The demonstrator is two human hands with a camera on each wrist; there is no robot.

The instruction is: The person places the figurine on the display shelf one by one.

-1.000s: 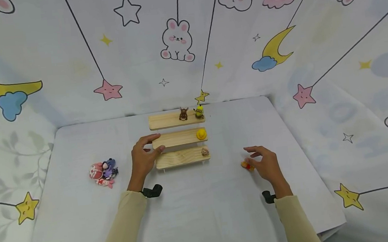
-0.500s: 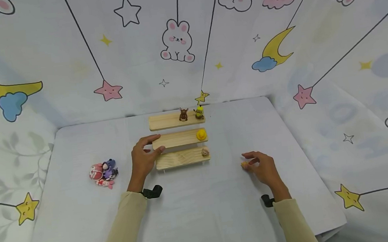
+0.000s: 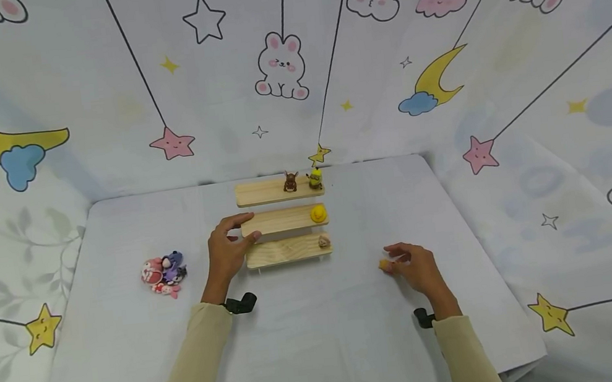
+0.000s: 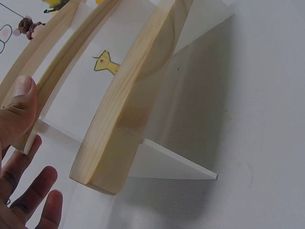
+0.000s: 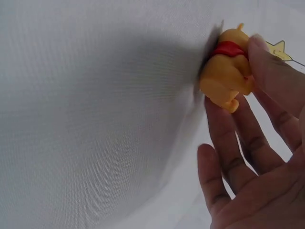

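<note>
The right hand (image 3: 417, 269) pinches a small orange-yellow bear figure (image 5: 226, 71) at the fingertips, to the right of the shelves. From the head view only a yellow-orange scrap shows past the fingers; the right wrist view gives its red top, rounded body and a stubby limb, with the thumb (image 5: 274, 71) pressed to its side and one of the other fingers bent well apart from it. Whether the figure touches the worktop (image 3: 310, 340) is hard to tell.

The left hand (image 3: 226, 255) grips the left end of the middle board (image 3: 275, 220), thumb at the near edge and forefinger at the far one in the head view. The left wrist view adds the other fingers, spread beyond the board's end, and a white angled support (image 4: 171, 164) under the front board (image 3: 281, 253), barely visible from above.

The head view alone shows all the boards' loads whole: a yellow figure (image 3: 318, 213) at the middle board's right end, a small brownish one (image 3: 324, 241) on the front board, and a brown figure (image 3: 290, 182) beside a yellow-green one (image 3: 314, 178) on the back board (image 3: 258, 193). Well left lies a pink and purple toy cluster (image 3: 163, 274).
</note>
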